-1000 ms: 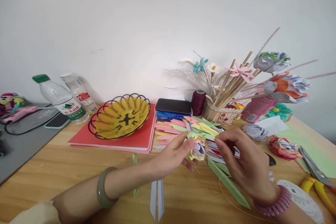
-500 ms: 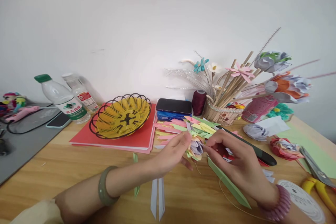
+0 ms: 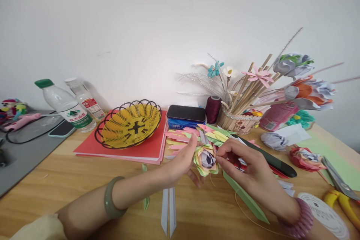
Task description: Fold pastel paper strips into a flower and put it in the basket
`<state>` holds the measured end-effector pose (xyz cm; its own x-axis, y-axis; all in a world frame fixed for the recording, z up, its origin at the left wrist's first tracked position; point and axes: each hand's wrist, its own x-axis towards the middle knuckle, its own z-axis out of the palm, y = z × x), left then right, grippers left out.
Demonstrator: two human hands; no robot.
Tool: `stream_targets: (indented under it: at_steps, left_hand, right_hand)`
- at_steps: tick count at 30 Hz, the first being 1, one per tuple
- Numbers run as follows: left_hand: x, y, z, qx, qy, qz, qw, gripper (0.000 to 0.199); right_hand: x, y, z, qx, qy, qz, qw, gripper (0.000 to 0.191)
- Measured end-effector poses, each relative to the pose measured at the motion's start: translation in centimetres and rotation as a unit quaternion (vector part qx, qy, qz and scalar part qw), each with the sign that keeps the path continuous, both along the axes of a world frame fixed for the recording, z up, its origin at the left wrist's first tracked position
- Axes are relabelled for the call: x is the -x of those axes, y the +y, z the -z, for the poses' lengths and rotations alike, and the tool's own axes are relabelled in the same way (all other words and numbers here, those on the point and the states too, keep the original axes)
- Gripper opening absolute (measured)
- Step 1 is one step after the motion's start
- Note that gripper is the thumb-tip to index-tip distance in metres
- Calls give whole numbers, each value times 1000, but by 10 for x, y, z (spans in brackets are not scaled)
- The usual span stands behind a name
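Note:
A folded paper flower point(image 3: 206, 159), lilac in the centre with yellow, peach and green outer petals, faces up toward me over the table. My left hand point(image 3: 182, 161) holds it from the left, thumb raised beside the petals and the other fingers partly hidden behind and below. At its right edge, my right hand point(image 3: 247, 168) pinches a petal between thumb and forefinger. A thin cord point(image 3: 244, 212) runs below the flower toward the lower right. Behind it lie several folded paper strips point(image 3: 216, 135) in pink, yellow and green. Two lilac strips point(image 3: 168, 212) rest nearer me.
A yellow woven basket point(image 3: 132, 125) stands on red paper point(image 3: 84, 144) at the left, near bottles point(image 3: 77, 114). Behind are a phone point(image 3: 186, 113), a maroon thread spool point(image 3: 213, 109) and a pot of sticks point(image 3: 239, 120). Scissors point(image 3: 341, 195) and a white disc point(image 3: 323, 215) lie at right.
The paper flower has turned so its centre faces me more fully. My left thumb has lifted upright from its petals. My right hand stays pinched at its right edge.

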<state>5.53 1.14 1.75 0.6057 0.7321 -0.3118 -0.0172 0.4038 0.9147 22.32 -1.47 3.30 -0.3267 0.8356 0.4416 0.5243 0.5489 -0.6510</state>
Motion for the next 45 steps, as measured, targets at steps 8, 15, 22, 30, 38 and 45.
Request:
stream_targets:
  at_steps: [8,15,22,30,38,45]
  left_hand:
    - [1,5,2,6,-104,58,993,72]
    - [-2,1,5,-19,-100,-2,995,56]
    - [-3,-2,4,-6,-188,-18,982,46]
    - [-2,-4,5,-28,-171,-20,985,42]
    - [0,-5,6,-67,-146,-9,987,42]
    - [-1,-9,3,-72,-154,-12,985,41]
  right_hand:
    - [-1,0,3,34,12,47,998,12]
    - [1,-1,3,17,13,22,1000,10]
    - [1,-4,5,-37,22,51,998,1]
    - [4,-2,5,-40,28,45,998,5]
    - [3,-4,6,-74,0,45,996,6]
    - [2,-3,13,-181,-60,57,980,12]
